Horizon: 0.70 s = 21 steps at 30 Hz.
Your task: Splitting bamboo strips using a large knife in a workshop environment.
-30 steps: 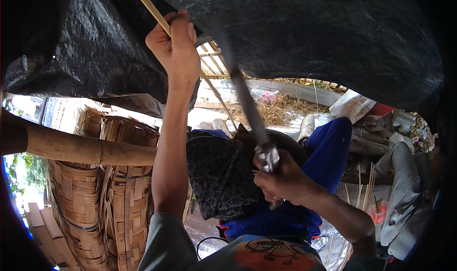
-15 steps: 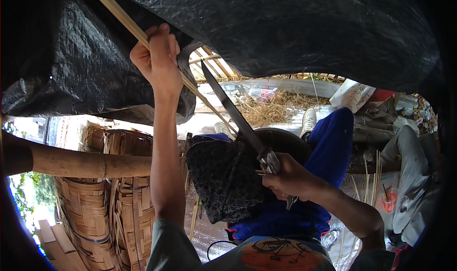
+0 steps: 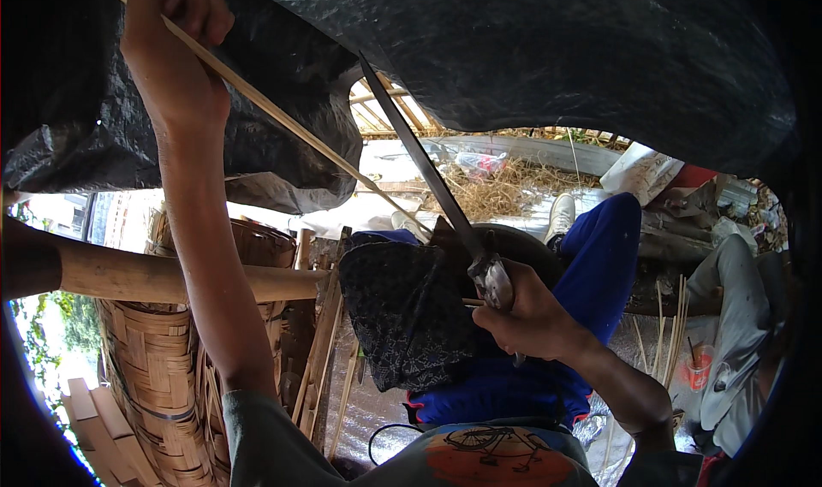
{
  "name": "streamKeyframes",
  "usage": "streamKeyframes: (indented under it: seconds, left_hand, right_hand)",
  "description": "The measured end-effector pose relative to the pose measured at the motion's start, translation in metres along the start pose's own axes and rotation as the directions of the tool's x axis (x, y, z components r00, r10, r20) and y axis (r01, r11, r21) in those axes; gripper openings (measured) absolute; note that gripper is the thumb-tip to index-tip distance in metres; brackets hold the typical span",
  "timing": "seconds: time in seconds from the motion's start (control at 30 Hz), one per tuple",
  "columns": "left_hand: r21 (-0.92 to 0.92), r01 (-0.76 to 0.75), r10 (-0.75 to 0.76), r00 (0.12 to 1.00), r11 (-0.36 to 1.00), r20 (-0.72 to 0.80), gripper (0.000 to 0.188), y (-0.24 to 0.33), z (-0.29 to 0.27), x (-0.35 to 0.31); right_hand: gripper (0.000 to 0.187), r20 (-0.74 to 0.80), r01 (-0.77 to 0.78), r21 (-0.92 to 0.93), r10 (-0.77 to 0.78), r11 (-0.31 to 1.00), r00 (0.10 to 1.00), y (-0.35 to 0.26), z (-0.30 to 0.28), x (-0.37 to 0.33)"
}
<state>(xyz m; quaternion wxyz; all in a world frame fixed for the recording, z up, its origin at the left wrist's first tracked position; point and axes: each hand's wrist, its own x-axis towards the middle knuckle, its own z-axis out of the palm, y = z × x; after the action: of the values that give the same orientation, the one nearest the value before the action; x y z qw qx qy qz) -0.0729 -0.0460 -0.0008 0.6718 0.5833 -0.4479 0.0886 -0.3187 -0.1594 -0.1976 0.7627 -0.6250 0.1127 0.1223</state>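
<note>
My left hand (image 3: 175, 55) is raised at the upper left, its fingers closed round a long pale bamboo strip (image 3: 282, 129). The strip slants down to the right, and its lower end goes out of sight behind a dark patterned cloth (image 3: 402, 311) on my lap. My right hand (image 3: 533, 314) grips the handle of a long-bladed knife (image 3: 425, 169) over my lap. Its dark blade points up and slightly left, apart from the strip. A short thin stick end (image 3: 471, 301) shows beside the handle; whether I hold it too, I cannot tell.
Black plastic sheeting (image 3: 548, 50) hangs low ahead. A bamboo pole (image 3: 128, 277) crosses at left above tall woven baskets (image 3: 158, 367). At right, another person's grey-trousered leg (image 3: 732, 316) is near a plastic cup (image 3: 699, 367) and upright thin strips (image 3: 676, 324). Dry shavings (image 3: 505, 192) lie ahead.
My left hand has moved up and to the left along with the bamboo strip. The knife has shifted slightly, its tip now higher; my right hand stays near the same place.
</note>
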Motion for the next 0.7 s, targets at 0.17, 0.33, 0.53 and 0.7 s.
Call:
streamKeyframes:
  seconds: [0.17,0.33,0.53,0.7]
  left_hand:
    - [-0.108,-0.074,0.061,0.991,0.991,-0.121,0.033,-0.002,0.011,-0.009]
    - [0.120,-0.134,0.164,0.943,0.984,-0.289,0.032,-0.007,0.032,-0.010]
    - [-0.149,-0.114,0.093,0.985,0.982,-0.142,0.032,-0.013,0.002,-0.002]
    - [-0.225,-0.084,0.071,0.996,0.971,-0.062,0.031,-0.014,-0.007,0.002]
  right_hand:
    - [0.030,-0.022,0.097,-0.175,-0.103,0.980,0.994,0.012,0.010,0.002]
    - [0.027,0.012,0.049,-0.136,-0.048,0.990,0.999,0.021,0.012,0.007]
    - [0.031,0.093,0.000,-0.097,0.009,0.995,0.996,0.002,0.008,0.010]
    - [0.034,-0.081,0.268,-0.162,-0.284,0.950,0.955,-0.036,0.002,0.013]
